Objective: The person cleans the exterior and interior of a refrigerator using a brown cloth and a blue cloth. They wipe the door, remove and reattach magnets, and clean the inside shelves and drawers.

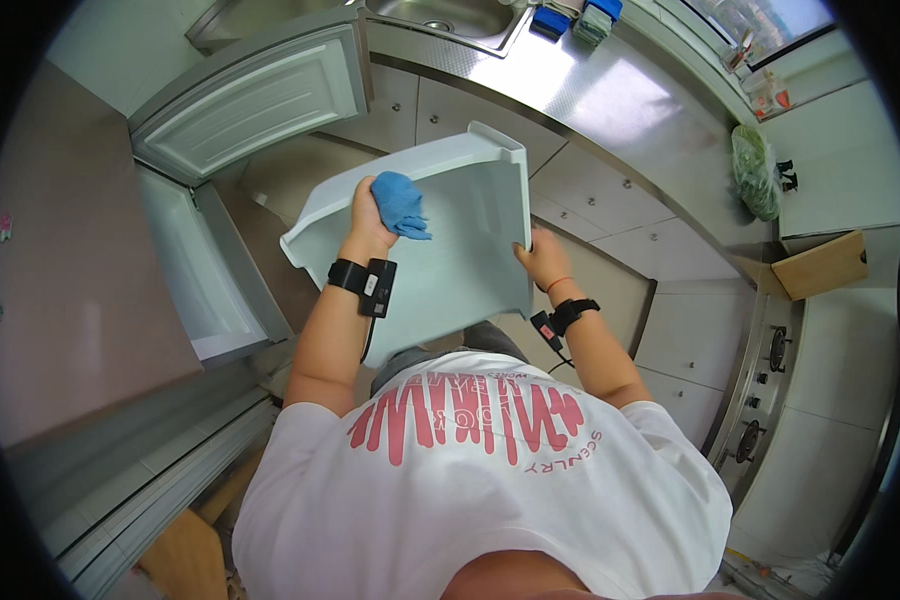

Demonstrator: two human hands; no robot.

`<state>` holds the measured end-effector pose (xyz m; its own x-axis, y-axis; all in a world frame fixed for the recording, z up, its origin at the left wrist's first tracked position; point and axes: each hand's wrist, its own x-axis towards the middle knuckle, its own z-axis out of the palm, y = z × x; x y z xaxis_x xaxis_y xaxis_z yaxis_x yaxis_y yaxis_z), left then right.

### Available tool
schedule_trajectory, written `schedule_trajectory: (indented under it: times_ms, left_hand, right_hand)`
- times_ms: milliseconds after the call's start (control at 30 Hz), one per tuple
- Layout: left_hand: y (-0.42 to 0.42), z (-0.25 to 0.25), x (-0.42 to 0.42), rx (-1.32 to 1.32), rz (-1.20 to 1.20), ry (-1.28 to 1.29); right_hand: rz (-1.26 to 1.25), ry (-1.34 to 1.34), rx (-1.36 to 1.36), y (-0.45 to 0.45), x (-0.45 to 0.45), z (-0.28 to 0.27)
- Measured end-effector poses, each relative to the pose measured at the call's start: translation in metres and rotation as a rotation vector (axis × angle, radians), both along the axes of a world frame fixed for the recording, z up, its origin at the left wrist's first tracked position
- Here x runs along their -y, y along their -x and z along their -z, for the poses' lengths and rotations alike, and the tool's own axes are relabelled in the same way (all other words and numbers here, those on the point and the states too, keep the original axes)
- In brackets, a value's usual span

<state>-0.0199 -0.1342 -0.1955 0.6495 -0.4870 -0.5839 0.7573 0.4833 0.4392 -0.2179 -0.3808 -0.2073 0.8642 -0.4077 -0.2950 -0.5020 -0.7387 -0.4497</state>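
A large pale plastic fridge drawer [450, 262] is held in front of my body, its hollow inside facing up toward me. My left hand [371, 217] grips a bunched blue cloth [399, 204] at the drawer's upper left wall, with the cloth over the drawer's inside. My right hand [544, 259] holds the drawer's right edge, the thumb on the inner side and the other fingers largely hidden behind the wall. Each wrist wears a black strap with a small black device and a cable.
Left stands a refrigerator [82, 277] with its lower door [251, 105] open. A steel counter [607, 97] with a sink [450, 15] and folded cloths [596, 21] curves ahead. A bagged green item [755, 172], a wooden board [821, 264] and a gas stove [757, 382] are at right.
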Motion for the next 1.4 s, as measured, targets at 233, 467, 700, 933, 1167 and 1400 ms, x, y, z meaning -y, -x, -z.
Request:
schedule_trajectory:
  times_ms: [233,467,700,933,1167,1400]
  left_hand:
    - [0.047,0.005,0.02,-0.055,-0.05,0.026]
    - [0.066,0.003,0.016,0.014,0.097,0.059]
    - [0.091,-0.037,-0.019,-0.03,0.436,-0.179]
    - [0.043,-0.052,-0.009,0.525,-0.08,-0.325]
    - [0.061,-0.003,0.069,1.787,0.473,-0.96]
    - [0.033,-0.005,-0.012,1.461,0.483,-1.195]
  right_hand:
    - [-0.01,-0.772,-0.184,-0.013,0.013,0.016]
    - [0.392,-1.993,0.055,-0.069,-0.04,-0.007]
    - [0.403,-1.843,-0.068,-0.072,-0.039,0.005]
    - [0.368,-1.602,-0.188,-0.048,-0.058,0.018]
    - [0.36,-1.538,-0.139,-0.044,-0.047,-0.01]
    - [0.432,-1.667,-0.028,-0.028,-0.033,-0.015]
